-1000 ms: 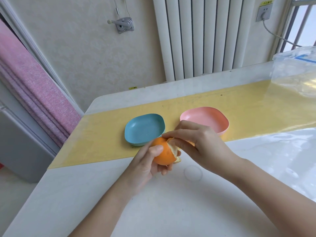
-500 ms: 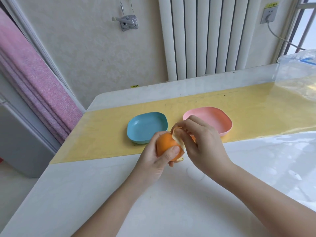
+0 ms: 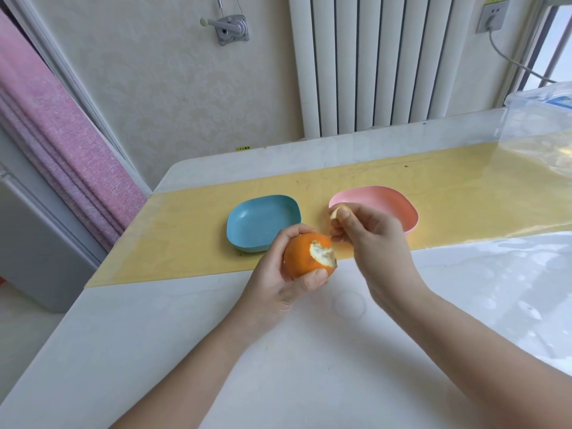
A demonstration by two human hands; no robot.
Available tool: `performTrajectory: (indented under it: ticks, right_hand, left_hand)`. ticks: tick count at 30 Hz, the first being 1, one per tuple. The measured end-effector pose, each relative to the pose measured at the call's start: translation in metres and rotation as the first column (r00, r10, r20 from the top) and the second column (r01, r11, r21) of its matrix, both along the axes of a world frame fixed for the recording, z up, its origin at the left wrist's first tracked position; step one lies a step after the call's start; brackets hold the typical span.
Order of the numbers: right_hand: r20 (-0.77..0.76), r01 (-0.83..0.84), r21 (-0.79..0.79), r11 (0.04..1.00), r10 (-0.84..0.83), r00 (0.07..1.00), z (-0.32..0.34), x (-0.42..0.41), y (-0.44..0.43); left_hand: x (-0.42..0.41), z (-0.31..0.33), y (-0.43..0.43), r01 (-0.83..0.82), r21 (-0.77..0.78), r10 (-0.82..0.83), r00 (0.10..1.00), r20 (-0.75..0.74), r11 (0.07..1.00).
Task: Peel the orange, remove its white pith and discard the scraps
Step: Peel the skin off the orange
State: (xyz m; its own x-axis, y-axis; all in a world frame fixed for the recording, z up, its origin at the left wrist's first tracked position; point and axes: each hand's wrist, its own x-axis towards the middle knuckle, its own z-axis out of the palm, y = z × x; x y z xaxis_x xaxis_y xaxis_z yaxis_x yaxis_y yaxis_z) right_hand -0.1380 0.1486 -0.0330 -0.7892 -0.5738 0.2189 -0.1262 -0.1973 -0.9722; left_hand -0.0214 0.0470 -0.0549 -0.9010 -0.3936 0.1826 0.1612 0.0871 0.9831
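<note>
My left grip (image 3: 280, 281) is wrapped round the orange (image 3: 301, 258), thumb pressed across its near side and fingers curled behind it, holding it just above the bench (image 3: 154, 351) at the near edge of the yellow runner (image 3: 185, 243). Most of the fruit is still in its skin; on the side turned toward my other hand a ragged patch is stripped, and white pith (image 3: 323, 254) shows there.

My right grip (image 3: 373, 243) is closed on a small scrap of peel (image 3: 335, 212), pinched between thumb and forefinger with its pale inner side showing. That scrap is clear of the orange, held up just beside the near-left rim of the pink dish (image 3: 382, 199). I cannot tell whether my lower fingers hold anything more.

The blue dish (image 3: 260, 218) sits on the runner beside the pink one, just beyond my left knuckles. A clear plastic box (image 3: 538, 119) stands at the far right of the bench. Behind the bench are a white radiator (image 3: 387, 63) and, to the left, a pink curtain (image 3: 62, 150).
</note>
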Motion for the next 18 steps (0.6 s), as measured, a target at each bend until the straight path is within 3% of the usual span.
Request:
performTrajectory:
  ticks: [6,10,18]
  right_hand:
    - [-0.242,-0.051,0.178,0.983,0.094,0.966,0.007,-0.014,0.008]
    - [-0.506,-0.027,0.348,0.937,0.212,0.836,0.000,-0.014,0.007]
    - [-0.547,-0.289,0.315,0.904,0.421,0.723,-0.010,-0.022,0.005]
  left_hand:
    - [-0.001,-0.003,-0.007,-0.024,0.142,0.021,1.000,0.021,0.990]
    - [0.003,-0.004,-0.020,-0.068,0.102,0.060,0.995,0.074,0.993]
    - [0.004,-0.001,-0.026,0.015,0.000,-0.015,0.992,0.121,1.000]
